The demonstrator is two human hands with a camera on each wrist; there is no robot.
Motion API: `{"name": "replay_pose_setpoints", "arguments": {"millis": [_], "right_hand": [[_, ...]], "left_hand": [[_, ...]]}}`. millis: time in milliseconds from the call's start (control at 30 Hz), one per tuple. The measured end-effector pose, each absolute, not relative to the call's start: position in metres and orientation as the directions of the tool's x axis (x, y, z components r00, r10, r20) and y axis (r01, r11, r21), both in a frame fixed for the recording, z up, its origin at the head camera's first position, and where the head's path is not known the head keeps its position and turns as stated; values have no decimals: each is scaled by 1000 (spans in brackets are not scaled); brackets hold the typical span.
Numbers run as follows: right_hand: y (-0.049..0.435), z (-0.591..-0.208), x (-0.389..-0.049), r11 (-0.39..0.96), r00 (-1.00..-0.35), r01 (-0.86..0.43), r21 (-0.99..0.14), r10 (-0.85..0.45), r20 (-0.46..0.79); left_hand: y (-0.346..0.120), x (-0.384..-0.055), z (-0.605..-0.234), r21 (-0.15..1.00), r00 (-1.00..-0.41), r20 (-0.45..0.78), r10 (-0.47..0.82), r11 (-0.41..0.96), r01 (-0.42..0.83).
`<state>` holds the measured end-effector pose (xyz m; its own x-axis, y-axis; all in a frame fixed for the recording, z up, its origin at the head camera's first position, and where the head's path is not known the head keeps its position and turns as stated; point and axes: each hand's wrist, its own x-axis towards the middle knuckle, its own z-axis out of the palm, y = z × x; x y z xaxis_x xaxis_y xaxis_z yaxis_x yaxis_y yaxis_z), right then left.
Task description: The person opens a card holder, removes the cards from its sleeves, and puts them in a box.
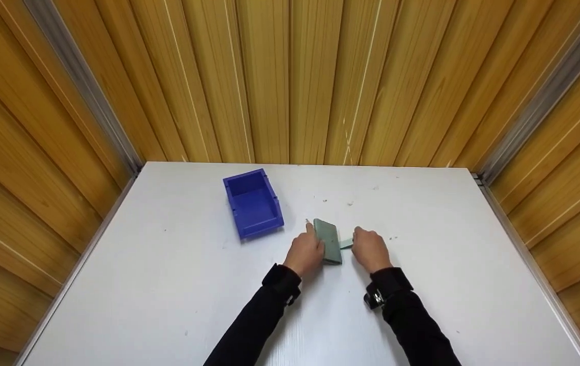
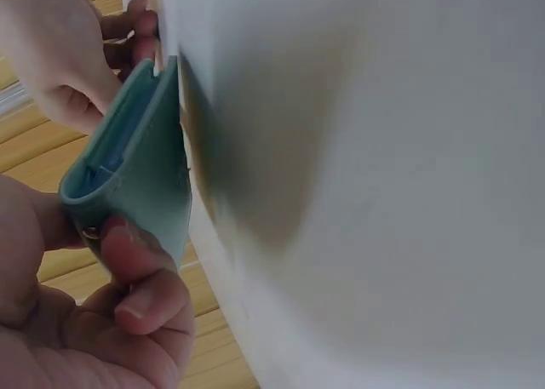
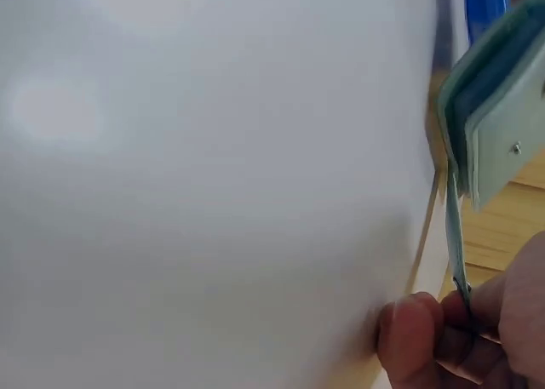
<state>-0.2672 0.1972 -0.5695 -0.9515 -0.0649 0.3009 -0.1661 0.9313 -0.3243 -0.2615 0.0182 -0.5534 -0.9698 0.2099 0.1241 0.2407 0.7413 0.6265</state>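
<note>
A green folded wallet (image 1: 327,241) is held just over the white table, its fold toward the left hand. My left hand (image 1: 304,253) pinches it by that left edge, thumb and fingers on opposite faces in the left wrist view (image 2: 128,295). A narrow closing strap (image 3: 456,236) sticks out from the wallet's right side. Its end is pinched between thumb and fingers of my right hand (image 1: 371,250). Seen from the right wrist, the strap is drawn out straight, and a small metal snap (image 3: 515,148) shows on the wallet's face.
A blue plastic bin (image 1: 254,206) stands on the white table (image 1: 168,284), beyond and left of the hands. Small specks of debris (image 1: 349,203) lie behind the wallet. Wood-patterned walls (image 1: 290,81) enclose the table at the back and both sides.
</note>
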Motion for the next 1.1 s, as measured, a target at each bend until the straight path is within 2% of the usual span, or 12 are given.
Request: {"name": "replay_pose_setpoints", "arguments": {"millis": [200, 400, 567, 933, 1100], "right_hand": [[208, -572, -266, 935, -957, -196, -294, -118, 264], [208, -572, -262, 955, -959, -169, -245, -102, 265], [208, -572, -262, 960, -959, -156, -231, -90, 270], [212, -573, -263, 961, -975, -112, -252, -57, 215], [212, -573, -264, 961, -981, -96, -259, -48, 187]], "left_hand": [[18, -261, -557, 612, -979, 96, 181, 765, 201], [14, -261, -562, 554, -984, 63, 169, 814, 176], [12, -260, -563, 556, -986, 54, 157, 815, 160], [18, -257, -564, 478, -959, 232, 162, 840, 257], [27, -253, -564, 456, -946, 250, 207, 836, 303]]}}
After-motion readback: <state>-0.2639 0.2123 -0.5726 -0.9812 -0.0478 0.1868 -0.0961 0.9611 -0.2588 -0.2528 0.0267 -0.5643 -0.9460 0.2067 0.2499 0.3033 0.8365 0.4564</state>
